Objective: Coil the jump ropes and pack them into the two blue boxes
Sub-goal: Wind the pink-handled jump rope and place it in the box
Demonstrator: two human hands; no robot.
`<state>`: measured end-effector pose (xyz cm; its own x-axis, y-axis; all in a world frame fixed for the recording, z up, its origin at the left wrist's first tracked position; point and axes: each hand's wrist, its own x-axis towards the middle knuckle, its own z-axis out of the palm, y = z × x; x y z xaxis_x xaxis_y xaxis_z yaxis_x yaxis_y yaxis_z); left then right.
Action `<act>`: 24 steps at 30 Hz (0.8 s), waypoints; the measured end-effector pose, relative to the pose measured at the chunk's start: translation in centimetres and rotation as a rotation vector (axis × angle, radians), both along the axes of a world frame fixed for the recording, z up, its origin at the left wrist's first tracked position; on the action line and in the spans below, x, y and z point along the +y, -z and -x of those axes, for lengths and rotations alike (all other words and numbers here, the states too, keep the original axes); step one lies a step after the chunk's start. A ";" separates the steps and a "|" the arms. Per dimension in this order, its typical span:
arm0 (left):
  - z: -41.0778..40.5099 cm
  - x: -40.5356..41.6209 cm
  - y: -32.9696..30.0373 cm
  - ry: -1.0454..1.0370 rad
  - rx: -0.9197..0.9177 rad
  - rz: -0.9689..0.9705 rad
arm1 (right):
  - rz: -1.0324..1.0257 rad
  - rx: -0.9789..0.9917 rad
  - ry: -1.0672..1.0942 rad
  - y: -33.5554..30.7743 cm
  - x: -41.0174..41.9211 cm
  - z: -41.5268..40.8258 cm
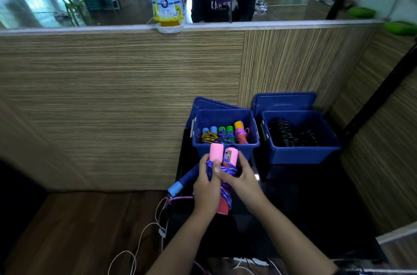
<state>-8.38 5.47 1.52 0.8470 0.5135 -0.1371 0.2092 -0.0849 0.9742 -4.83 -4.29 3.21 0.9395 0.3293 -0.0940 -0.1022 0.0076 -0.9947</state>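
Both hands — left hand [206, 186] and right hand [239, 176] — hold tight grips on the pink-handled rope [222, 169], just in front of the left blue box [225, 150]. The right blue box [302, 153] sits beside it.

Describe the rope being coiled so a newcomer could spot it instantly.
Find the two blue boxes against the wood-grain partition. Just in front of the left box, both hands hold one jump rope. It alone has pink handles and purple cord; the packed ropes' handles are blue, green and orange.

Pink handles [217, 151] wrapped in purple rope [225, 193], blue boxes [225, 116], wood-grain striped wall panel [112, 98].
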 end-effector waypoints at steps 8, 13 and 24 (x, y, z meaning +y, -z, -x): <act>-0.2 2.1 0.6 -0.010 0.082 0.095 | 0.054 0.031 -0.072 1.0 0.3 0.5; -0.1 2.9 1.3 0.011 0.096 0.108 | 0.039 -0.001 -0.106 1.7 1.1 0.5; -1.7 3.8 3.0 -0.027 0.082 0.159 | 0.215 -0.117 -0.127 3.0 2.3 -1.3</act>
<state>-6.63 9.24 -1.50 0.8161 0.5020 -0.2864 0.2887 0.0753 0.9545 -3.57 -2.01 0.25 0.9008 0.4289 -0.0681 0.0264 -0.2105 -0.9772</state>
